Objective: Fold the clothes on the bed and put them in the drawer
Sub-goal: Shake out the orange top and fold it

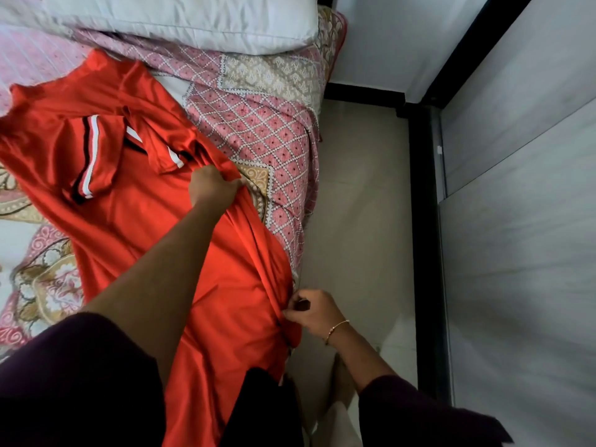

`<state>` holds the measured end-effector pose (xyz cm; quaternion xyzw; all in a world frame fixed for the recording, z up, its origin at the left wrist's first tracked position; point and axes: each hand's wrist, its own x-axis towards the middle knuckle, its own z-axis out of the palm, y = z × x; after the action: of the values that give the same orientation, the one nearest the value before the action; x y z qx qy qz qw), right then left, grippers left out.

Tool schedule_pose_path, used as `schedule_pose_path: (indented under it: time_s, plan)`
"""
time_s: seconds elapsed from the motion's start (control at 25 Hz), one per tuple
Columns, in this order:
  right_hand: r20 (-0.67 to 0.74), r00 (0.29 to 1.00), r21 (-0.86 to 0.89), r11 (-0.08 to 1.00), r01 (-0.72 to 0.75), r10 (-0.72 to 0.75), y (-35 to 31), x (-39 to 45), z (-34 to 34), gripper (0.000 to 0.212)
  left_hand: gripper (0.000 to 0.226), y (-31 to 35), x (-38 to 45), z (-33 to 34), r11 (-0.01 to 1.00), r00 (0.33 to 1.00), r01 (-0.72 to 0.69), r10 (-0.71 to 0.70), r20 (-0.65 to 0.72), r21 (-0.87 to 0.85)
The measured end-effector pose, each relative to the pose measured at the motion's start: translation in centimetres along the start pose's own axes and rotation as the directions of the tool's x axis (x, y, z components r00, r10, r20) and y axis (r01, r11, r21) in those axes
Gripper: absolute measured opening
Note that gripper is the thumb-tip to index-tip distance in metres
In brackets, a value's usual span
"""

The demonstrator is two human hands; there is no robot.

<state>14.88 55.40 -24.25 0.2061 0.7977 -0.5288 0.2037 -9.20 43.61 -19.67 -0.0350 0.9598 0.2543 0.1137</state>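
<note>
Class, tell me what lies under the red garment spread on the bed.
The red garment lies on a pink patterned bedspread, which shows around its edges. Whatever lies directly beneath the cloth is covered.

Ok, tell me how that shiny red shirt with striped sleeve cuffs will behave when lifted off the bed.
The shiny red shirt is probably floppy: it bunches where the left hand and right hand grip it. Its sheen suggests slippery fabric, so folds may slide. Likely light.

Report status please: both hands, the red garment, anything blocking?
Left hand grips red garment edge near its striped sleeves. Right hand pinches its edge lower, at bed side. Garment spread, not yet folded. No obstruction visible.
</note>
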Motion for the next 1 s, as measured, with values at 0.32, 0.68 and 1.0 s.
schedule_pose_path:
  time_s: [0.32,0.68,1.0]
  plan:
    - [-0.082,0.997,-0.009,1.000,0.013,-0.014,0.5,0.3,0.1,0.013,0.029,0.1,0.3,-0.6,0.946,0.984,0.125,-0.156,-0.081,-0.298]
    - [-0.327,0.943,0.086,0.996,-0.030,0.057,2.2,0.4,-2.7,0.010,0.043,0.7,0.0,-2.2,0.873,0.937,-0.003,-0.168,-0.306,-0.488]
    - [-0.433,0.893,-0.140,0.988,0.066,-0.121,1.3,-1.0,-7.9,0.010,0.031,1.4,-1.1,-1.9,0.852,0.921,0.055,-0.244,-0.302,-0.520]
